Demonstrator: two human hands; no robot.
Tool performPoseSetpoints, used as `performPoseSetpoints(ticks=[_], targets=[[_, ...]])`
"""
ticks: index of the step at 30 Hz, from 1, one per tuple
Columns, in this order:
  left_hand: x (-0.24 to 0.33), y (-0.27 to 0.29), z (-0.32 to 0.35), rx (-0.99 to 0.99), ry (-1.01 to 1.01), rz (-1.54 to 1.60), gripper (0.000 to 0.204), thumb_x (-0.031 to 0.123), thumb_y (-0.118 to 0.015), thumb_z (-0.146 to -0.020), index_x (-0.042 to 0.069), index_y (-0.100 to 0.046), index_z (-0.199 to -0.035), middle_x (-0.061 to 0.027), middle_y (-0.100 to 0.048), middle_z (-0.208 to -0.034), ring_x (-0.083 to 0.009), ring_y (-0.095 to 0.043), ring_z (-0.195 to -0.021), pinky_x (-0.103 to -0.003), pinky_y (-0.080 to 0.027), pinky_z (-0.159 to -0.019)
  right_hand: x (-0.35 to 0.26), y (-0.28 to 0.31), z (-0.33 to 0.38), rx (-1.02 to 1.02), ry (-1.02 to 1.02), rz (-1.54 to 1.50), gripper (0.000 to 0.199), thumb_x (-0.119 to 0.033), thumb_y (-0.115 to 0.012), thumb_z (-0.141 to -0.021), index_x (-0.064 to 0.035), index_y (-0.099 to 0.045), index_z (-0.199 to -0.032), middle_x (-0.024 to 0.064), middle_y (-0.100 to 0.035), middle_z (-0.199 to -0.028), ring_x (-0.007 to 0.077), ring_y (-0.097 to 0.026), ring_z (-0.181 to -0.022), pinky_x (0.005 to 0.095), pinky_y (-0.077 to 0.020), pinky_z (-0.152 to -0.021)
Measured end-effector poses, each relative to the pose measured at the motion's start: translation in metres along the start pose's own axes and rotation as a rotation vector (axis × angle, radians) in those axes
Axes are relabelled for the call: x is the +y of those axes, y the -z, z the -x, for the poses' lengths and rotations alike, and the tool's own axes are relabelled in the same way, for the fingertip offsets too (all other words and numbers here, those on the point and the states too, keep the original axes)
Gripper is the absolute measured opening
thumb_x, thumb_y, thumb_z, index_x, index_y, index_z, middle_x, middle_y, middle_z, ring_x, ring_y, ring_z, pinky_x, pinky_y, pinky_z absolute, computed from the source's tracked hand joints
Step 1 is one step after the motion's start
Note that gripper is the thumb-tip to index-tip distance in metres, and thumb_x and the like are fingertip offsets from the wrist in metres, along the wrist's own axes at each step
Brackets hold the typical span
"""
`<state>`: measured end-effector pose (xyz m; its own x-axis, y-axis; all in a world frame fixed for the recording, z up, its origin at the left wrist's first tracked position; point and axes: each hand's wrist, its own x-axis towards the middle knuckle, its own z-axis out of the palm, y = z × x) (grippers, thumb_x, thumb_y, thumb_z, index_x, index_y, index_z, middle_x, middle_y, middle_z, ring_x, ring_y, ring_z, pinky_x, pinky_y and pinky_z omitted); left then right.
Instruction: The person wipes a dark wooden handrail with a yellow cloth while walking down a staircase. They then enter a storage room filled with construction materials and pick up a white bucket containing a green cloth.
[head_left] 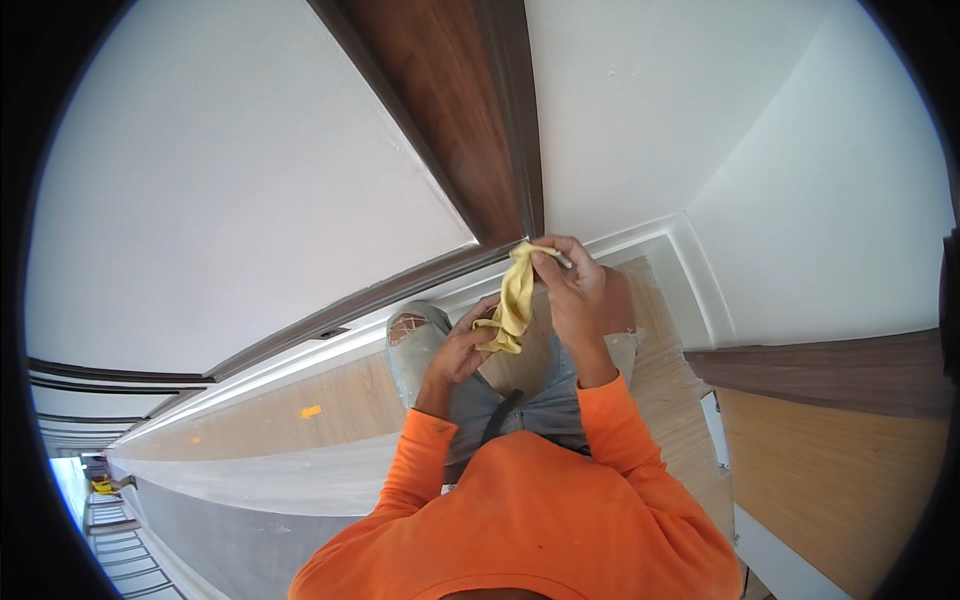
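Head view looks down on a yellow cloth (513, 300) strung between both hands above the knees. Its upper end is pinched in the right hand (575, 292), fingers pressed together at the cloth's 12 o'clock; a thin pale object pokes from that fist, too small to tell. Its lower bunch sits in the left hand (462, 350), curled shut at 7 o'clock. Both orange-sleeved forearms rise from the lower edge, elbows bent. A small yellow scrap (310, 411) lies on the wooden floor (345, 405) at 9 o'clock.
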<state>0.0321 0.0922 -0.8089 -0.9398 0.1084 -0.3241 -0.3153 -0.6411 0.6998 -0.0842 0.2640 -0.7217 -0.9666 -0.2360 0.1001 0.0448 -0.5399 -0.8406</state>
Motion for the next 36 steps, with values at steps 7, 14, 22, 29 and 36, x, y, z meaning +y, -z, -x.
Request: performPoseSetpoints(ticks=[7,14,22,29,36], targets=[[0.017,-0.061,-0.012,-0.206,-0.053,0.213,0.072,0.004,-0.057,-0.089,-0.002,-0.029,-0.155,-0.0199,-0.052,-0.144,-0.0318,-0.058,-0.129,-0.045,-0.048,-0.109,-0.049,-0.062,-0.056,0.227,0.873,0.551,0.021,0.005,-0.08,-0.083,-0.0008,-0.071,-0.101,0.0075,-0.068,-0.092,0.0124,-0.066,-0.073,0.0255,-0.0535,-0.066],[0.035,-0.041,-0.022,-0.185,-0.06,0.175,0.071,0.003,-0.057,-0.093,0.001,-0.029,-0.157,-0.013,-0.055,-0.14,-0.0227,-0.06,-0.125,-0.037,-0.05,-0.106,-0.018,-0.071,-0.082,0.32,1.18,0.787,0.034,0.006,-0.08,-0.076,-0.0098,-0.077,-0.106,0.0042,-0.057,-0.09,0.0149,-0.059,-0.064,0.0296,-0.0498,-0.055],[0.032,0.036,-0.029,-0.012,0.134,0.066,0.071,0.002,-0.062,-0.093,0.001,-0.032,-0.157,-0.0108,-0.058,-0.137,-0.0182,-0.062,-0.119,-0.03,-0.052,-0.1,0.05,-0.045,-0.046,0.262,0.867,0.902,0.03,0.009,-0.075,-0.086,-0.0074,-0.078,-0.111,0.0061,-0.057,-0.096,0.0137,-0.06,-0.076,0.0295,-0.0511,-0.061],[0.018,0.04,-0.042,-0.068,0.326,-0.774,0.076,0.025,-0.066,-0.085,-0.001,-0.042,-0.153,-0.0156,-0.055,-0.141,-0.0256,-0.049,-0.133,-0.034,-0.038,-0.112,0.122,-0.008,-0.016,0.317,0.661,1.018,0.025,0.003,-0.073,-0.09,-0.0097,-0.079,-0.112,0.0066,-0.061,-0.091,0.0165,-0.061,-0.075,0.0327,-0.0511,-0.062],[0.026,0.047,-0.057,-0.277,0.351,-0.937,0.074,0.027,-0.06,-0.085,-0.001,-0.043,-0.151,-0.0184,-0.056,-0.144,-0.0275,-0.049,-0.135,-0.033,-0.035,-0.114,0.117,-0.018,0.0,0.359,0.381,1.187,0.019,-0.008,-0.069,-0.094,-0.0122,-0.077,-0.111,0.007,-0.067,-0.095,0.0275,-0.069,-0.087,0.0384,-0.0549,-0.07]])
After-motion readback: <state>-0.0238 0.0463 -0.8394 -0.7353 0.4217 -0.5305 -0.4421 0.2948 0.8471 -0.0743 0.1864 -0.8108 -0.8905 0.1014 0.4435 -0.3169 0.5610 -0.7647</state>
